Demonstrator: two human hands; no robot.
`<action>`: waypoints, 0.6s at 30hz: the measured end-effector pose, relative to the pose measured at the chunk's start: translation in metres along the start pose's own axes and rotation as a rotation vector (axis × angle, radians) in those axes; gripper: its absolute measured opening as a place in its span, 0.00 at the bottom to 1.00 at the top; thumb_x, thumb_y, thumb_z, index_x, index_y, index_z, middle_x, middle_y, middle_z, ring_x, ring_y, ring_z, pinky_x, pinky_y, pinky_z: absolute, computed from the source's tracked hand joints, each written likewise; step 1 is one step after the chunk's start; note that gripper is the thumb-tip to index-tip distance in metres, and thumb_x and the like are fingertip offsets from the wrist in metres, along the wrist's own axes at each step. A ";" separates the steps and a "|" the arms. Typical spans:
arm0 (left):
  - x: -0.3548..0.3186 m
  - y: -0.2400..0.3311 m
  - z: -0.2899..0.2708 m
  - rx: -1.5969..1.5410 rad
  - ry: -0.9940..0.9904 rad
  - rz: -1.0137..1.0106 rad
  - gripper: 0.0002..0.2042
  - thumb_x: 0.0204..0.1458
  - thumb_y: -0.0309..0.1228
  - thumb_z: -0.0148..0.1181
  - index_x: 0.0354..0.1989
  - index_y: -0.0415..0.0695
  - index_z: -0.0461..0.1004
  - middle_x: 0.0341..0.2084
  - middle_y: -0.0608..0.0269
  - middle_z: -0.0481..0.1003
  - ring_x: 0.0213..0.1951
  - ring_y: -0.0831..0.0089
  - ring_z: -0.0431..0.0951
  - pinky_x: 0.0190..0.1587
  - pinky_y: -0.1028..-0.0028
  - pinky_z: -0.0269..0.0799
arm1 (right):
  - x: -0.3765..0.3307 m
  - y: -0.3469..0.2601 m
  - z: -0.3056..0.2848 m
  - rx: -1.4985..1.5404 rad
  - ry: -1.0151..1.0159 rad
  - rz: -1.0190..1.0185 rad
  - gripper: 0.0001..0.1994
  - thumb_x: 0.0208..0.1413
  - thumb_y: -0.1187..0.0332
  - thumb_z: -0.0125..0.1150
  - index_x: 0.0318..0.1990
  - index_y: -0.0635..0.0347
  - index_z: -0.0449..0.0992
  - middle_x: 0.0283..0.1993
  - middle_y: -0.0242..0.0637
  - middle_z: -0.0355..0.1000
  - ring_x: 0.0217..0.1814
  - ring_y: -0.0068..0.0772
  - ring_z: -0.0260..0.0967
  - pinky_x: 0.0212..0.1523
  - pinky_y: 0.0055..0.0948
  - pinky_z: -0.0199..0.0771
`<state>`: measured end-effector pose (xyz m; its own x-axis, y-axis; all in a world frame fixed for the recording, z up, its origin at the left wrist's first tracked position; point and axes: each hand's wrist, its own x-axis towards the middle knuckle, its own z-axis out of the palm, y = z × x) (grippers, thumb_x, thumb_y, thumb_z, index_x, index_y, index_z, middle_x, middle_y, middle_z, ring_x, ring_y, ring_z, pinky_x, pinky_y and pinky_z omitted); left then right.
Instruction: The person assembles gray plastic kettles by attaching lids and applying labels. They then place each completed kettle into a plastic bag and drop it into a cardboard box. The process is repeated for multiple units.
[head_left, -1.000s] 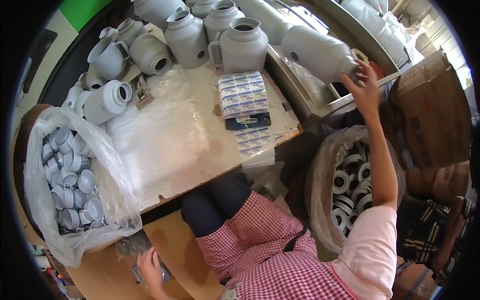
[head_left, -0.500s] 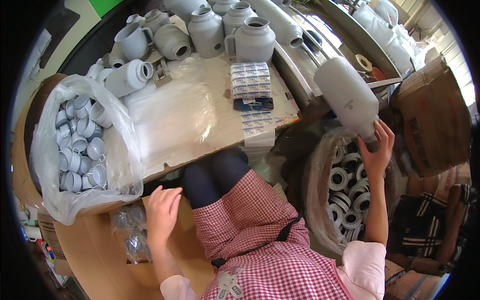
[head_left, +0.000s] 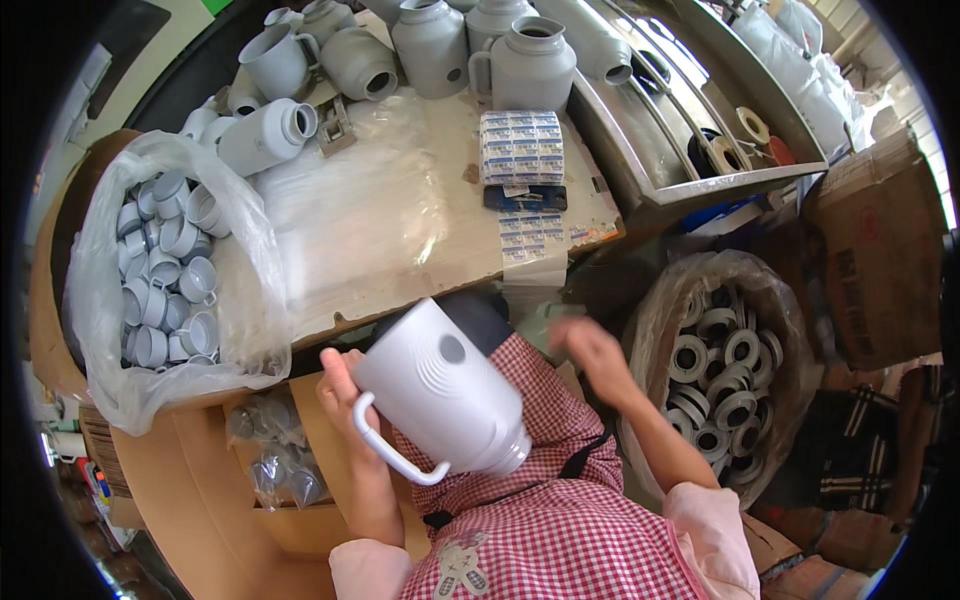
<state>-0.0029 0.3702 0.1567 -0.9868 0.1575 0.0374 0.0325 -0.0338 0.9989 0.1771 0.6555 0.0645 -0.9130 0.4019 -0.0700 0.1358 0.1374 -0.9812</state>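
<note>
**Gray jug (head_left: 440,390) held tilted above the checkered apron (head_left: 560,530)**

In the head view, we see the jug at the lower middle of the frame, with its base toward the upper left and its neck toward the lower right. The left hand (head_left: 343,388) holds it near the base and is partly hidden by it; we suppose this grip leaves the neck and side free. The handle (head_left: 395,450) points to the lower left; whether any finger passes through it, we cannot tell. The right hand (head_left: 592,350), apart from the jug on its right, is blurred, so we cannot tell how wide its fingers are.

On the surface (head_left: 470,262), the label roll (head_left: 522,145) lies at the upper middle, its strip (head_left: 533,238) reaching the front edge, probably for easy reach. Other gray jugs (head_left: 430,50) are grouped at the top, perhaps to leave room for the plastic sheets (head_left: 350,215). Small cups (head_left: 198,275) lie in a clear bag (head_left: 255,290) at the left, and ring parts (head_left: 735,408) in another bag (head_left: 652,335) at the right; such sorting, we think, avoids mixing.
</note>
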 end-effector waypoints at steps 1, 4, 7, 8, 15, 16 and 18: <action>0.001 -0.004 -0.003 0.095 -0.058 -0.073 0.30 0.75 0.49 0.45 0.18 0.46 0.59 0.18 0.76 0.61 0.22 0.83 0.54 0.26 0.72 0.48 | 0.027 0.011 -0.008 -0.039 0.165 0.026 0.21 0.75 0.55 0.50 0.51 0.68 0.77 0.50 0.35 0.76 0.55 0.31 0.72 0.60 0.33 0.70; 0.001 -0.012 0.003 0.620 -0.227 -0.032 0.26 0.69 0.39 0.56 0.18 0.38 0.62 0.13 0.59 0.60 0.18 0.71 0.58 0.24 0.64 0.55 | 0.087 0.025 -0.026 -0.016 0.254 0.230 0.19 0.75 0.54 0.51 0.49 0.65 0.75 0.43 0.30 0.72 0.46 0.22 0.67 0.49 0.26 0.68; 0.003 -0.010 0.024 0.820 -0.254 0.230 0.17 0.66 0.33 0.59 0.25 0.36 0.78 0.19 0.50 0.74 0.23 0.50 0.75 0.27 0.59 0.68 | 0.120 0.018 -0.034 0.176 0.235 0.290 0.16 0.68 0.57 0.64 0.46 0.63 0.74 0.39 0.28 0.76 0.40 0.16 0.69 0.40 0.22 0.67; 0.004 -0.009 0.032 0.854 -0.282 0.258 0.16 0.66 0.33 0.60 0.26 0.36 0.79 0.19 0.50 0.75 0.23 0.50 0.76 0.27 0.59 0.69 | 0.125 0.013 -0.035 0.192 0.224 0.232 0.16 0.66 0.58 0.66 0.47 0.63 0.75 0.37 0.27 0.75 0.37 0.15 0.68 0.38 0.21 0.67; 0.017 -0.012 0.048 0.810 -0.401 0.305 0.17 0.63 0.32 0.62 0.22 0.37 0.73 0.18 0.49 0.71 0.22 0.49 0.73 0.26 0.59 0.66 | 0.145 -0.014 -0.028 -0.219 0.177 0.087 0.23 0.48 0.68 0.78 0.53 0.59 0.82 0.28 0.25 0.65 0.30 0.20 0.61 0.34 0.24 0.66; 0.018 -0.014 0.045 0.759 -0.402 0.287 0.18 0.63 0.32 0.62 0.21 0.36 0.71 0.18 0.49 0.69 0.21 0.49 0.71 0.25 0.59 0.64 | 0.147 -0.014 -0.026 -0.254 0.186 0.069 0.23 0.47 0.68 0.79 0.53 0.57 0.83 0.28 0.26 0.64 0.30 0.21 0.61 0.34 0.25 0.66; 0.017 -0.017 0.037 0.696 -0.401 0.256 0.20 0.64 0.32 0.61 0.20 0.36 0.68 0.17 0.48 0.66 0.21 0.49 0.69 0.25 0.59 0.62 | 0.149 -0.013 -0.021 -0.289 0.205 0.058 0.22 0.45 0.69 0.79 0.52 0.54 0.85 0.27 0.27 0.63 0.31 0.23 0.61 0.35 0.27 0.67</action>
<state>-0.0148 0.4098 0.1418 -0.8087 0.5711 0.1410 0.4677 0.4789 0.7429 0.0474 0.7329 0.0705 -0.8086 0.5855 -0.0583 0.3153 0.3475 -0.8831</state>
